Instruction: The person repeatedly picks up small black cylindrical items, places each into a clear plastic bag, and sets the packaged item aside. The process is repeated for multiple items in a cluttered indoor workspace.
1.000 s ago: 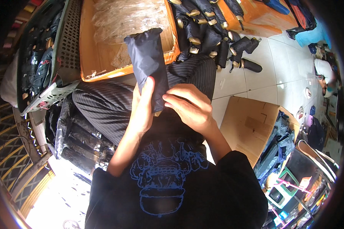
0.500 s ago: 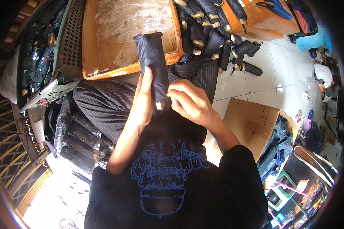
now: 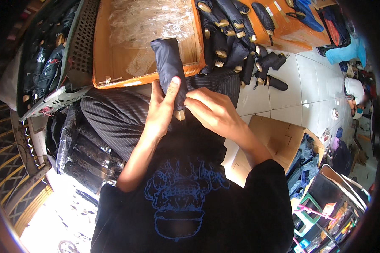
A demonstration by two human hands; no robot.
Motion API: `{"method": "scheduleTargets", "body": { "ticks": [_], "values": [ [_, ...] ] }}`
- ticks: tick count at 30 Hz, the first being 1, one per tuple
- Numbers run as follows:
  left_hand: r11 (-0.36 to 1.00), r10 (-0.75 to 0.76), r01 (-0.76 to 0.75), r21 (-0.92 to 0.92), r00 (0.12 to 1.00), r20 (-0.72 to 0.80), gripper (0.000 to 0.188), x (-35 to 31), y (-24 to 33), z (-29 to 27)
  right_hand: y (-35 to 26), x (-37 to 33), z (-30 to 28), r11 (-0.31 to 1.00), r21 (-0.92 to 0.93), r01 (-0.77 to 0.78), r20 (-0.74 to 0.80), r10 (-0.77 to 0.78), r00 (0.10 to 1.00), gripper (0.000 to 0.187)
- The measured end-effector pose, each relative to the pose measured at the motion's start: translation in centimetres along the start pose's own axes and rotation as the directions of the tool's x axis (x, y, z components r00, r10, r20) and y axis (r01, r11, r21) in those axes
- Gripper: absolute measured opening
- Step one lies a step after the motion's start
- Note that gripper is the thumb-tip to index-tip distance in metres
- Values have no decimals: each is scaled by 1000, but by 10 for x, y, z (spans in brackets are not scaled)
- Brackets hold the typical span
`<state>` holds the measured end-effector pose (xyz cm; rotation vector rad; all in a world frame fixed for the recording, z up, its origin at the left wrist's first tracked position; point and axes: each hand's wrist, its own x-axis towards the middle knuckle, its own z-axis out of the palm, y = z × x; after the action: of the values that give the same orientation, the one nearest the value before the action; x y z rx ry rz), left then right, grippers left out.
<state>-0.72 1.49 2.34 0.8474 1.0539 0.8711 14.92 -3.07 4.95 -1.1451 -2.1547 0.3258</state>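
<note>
A dark navy folding umbrella (image 3: pixel 168 57) in a fabric sleeve stands tilted in front of my chest, its pale wooden handle end towards me. My left hand (image 3: pixel 162 103) is wrapped round its lower half, the thumb lying along the fabric. At the sleeve's lower right edge, close to the handle, the fingers of my right hand (image 3: pixel 211 109) are pinched together on the fabric. What exactly lies between those fingertips is hidden.
Beyond my lap lies an open cardboard box (image 3: pixel 133 61) with clear plastic wrappers. Many similar umbrellas (image 3: pixel 236 52) are heaped on its right. A perforated crate (image 3: pixel 82 52) stands left, wrapped black packages (image 3: pixel 90 158) below it. At right is a carton (image 3: pixel 274 141) with dark blue fabric.
The umbrella has shifted slightly right and turned a little in my left hand, whose thumb now lies across the fabric. My right hand stays pinched at the sleeve's lower edge.
</note>
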Motion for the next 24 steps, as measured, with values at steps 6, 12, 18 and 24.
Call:
{"method": "scheduleTargets", "body": {
  "ticks": [6, 12, 18, 24],
  "values": [
    [992, -49, 47, -117, 999, -14, 67, 12, -5, -1, 3, -23, 17, 927, 340, -156, -169, 223, 960, 14],
    [809, 247, -377, 451, 914, 321, 46, 26, -21, 10, 33, -57, 45, -195, 961, -197, 274, 774, 570, 66],
    [620, 297, -359, 697, 930, 215, 18, 154, -27, -21, 57, -92, 51, -274, 948, -164, 319, 781, 538, 54],
    [8, -265, -222, 975, 940, 217, 75, 279, -86, -31, 66, -139, 65, -443, 891, -102, 444, 799, 407, 53]
  ]
}}
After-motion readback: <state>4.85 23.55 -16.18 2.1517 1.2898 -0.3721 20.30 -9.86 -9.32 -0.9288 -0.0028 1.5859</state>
